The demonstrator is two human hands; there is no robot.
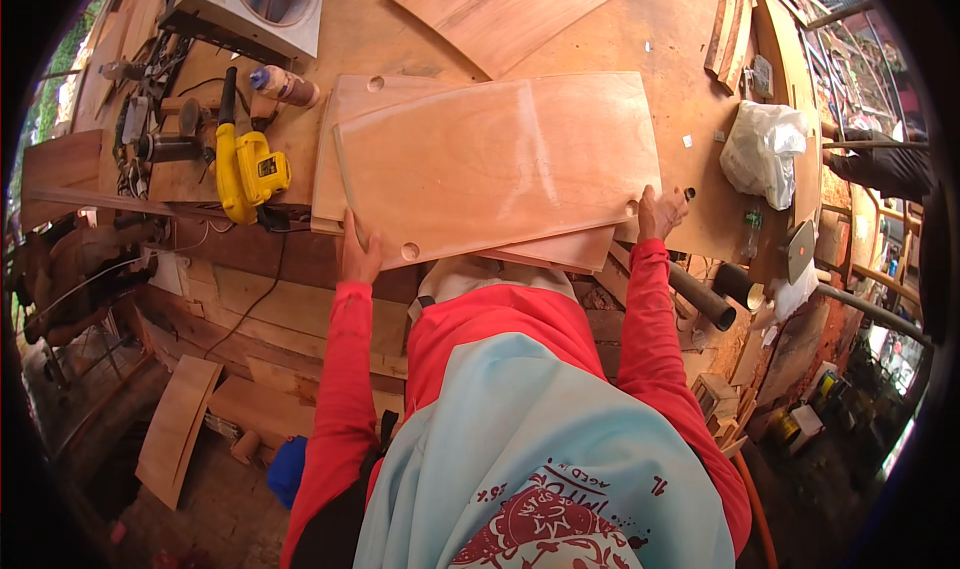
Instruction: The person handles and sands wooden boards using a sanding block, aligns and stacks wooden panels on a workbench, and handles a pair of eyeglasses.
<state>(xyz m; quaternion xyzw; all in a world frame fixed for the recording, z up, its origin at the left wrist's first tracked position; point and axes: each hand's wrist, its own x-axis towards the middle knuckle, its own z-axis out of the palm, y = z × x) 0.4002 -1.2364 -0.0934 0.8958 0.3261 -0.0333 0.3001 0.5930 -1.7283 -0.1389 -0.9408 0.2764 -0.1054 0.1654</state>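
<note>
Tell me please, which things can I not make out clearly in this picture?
In the head view:
Lower board: its middle is hidden under the top board.
White box: its far part is cut off by the upper edge.
Dark thing at the right hand: too small to identify.
White bag: crumpled plastic hides any contents.

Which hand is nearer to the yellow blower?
Left. The left hand is by the near left corner of the top wooden panel, right of the yellow blower; the right hand is farther right, at that panel's right end.

Yel. blower (231,169) nr btl (287,86); wht bag (763,151) R.
</note>
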